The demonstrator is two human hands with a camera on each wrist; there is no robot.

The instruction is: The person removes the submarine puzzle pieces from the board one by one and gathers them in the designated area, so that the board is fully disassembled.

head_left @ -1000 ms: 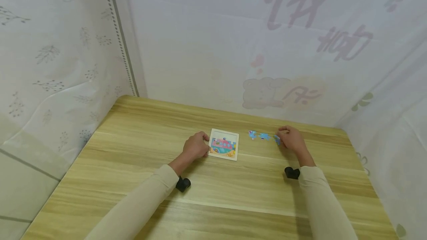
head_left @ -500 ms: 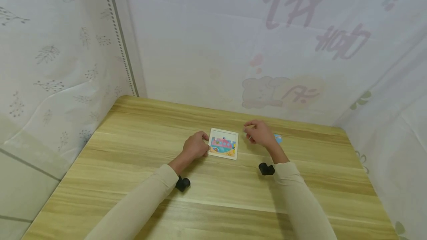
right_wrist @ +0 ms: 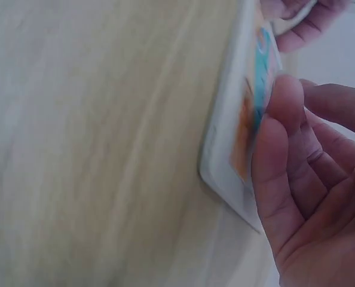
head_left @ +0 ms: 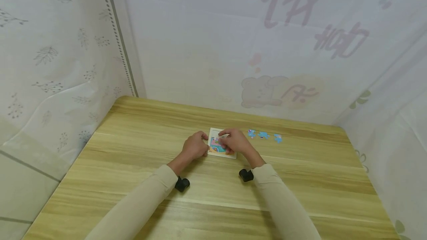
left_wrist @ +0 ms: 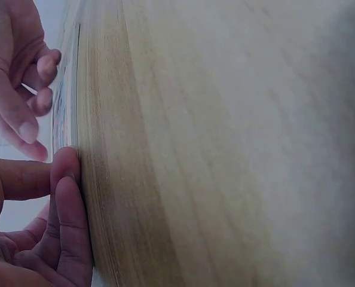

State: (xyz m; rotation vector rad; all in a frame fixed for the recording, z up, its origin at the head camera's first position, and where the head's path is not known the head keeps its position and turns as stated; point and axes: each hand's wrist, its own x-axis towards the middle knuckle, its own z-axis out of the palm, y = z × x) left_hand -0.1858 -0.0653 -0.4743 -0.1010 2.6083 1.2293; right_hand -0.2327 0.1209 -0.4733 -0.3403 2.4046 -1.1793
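Note:
A square jigsaw board (head_left: 215, 133) with a pale frame lies flat on the table, partly filled with a pink and teal ship picture. My left hand (head_left: 196, 145) holds its left edge, thumb and fingers at the rim. Over the board's right half is my right hand (head_left: 236, 142), fingers loosely bent. No piece shows between its fingers (right_wrist: 272, 143) in the right wrist view, where they overlap the picture. Right of the board lie three blue jigsaw pieces: a left one (head_left: 251, 133), a middle one (head_left: 263, 135) and a right one (head_left: 278, 138).
The wooden table (head_left: 200, 210) reaches back to a printed cloth wall (head_left: 186, 66), with more cloth at the left and right sides. A black wrist mount (head_left: 182, 184) hangs under the left cuff, and another mount (head_left: 246, 175) under the right cuff.
My right hand has come left from the rightmost piece, past the other pieces, to over the board. The rightmost piece now lies turned and uncovered. My left hand stays at the board's edge.

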